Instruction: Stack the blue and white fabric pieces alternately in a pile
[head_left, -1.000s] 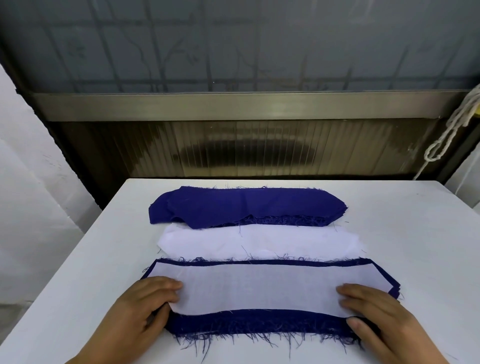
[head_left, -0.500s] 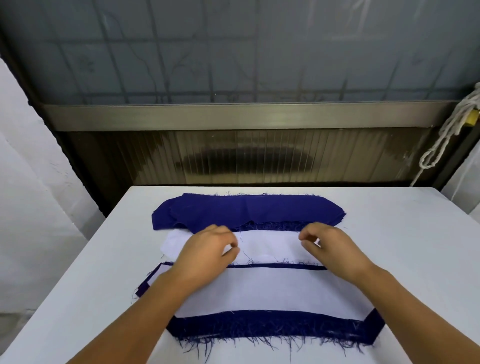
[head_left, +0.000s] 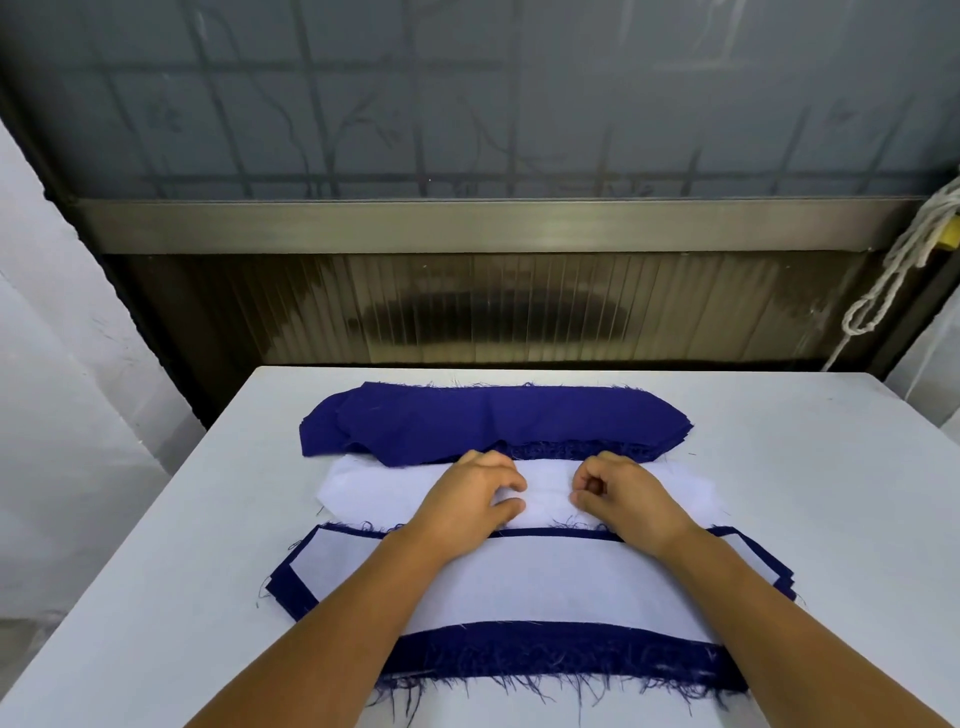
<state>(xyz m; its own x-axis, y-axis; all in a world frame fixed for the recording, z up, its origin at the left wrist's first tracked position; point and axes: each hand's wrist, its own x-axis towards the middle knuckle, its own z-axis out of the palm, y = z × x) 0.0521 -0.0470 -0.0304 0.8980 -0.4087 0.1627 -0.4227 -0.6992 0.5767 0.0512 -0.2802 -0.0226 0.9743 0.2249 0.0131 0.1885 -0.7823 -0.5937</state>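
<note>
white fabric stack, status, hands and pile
Left hand and right hand curled at blue stack edge, over white stack. Pile topped white. Nothing in the way.

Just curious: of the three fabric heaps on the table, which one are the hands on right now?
The middle one, the white fabric heap: left hand and right hand rest on it, between the far blue heap and the near alternating pile.

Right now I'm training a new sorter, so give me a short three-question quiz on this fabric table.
1. True or false: the top of the nearest pile is white.
2. Which pile lies farthest from the person: A blue, B white?
3. Fill in: both hands, left and right, are at the ___ pile's fabric.
Key: 1 true; 2 A; 3 white (middle).
</note>
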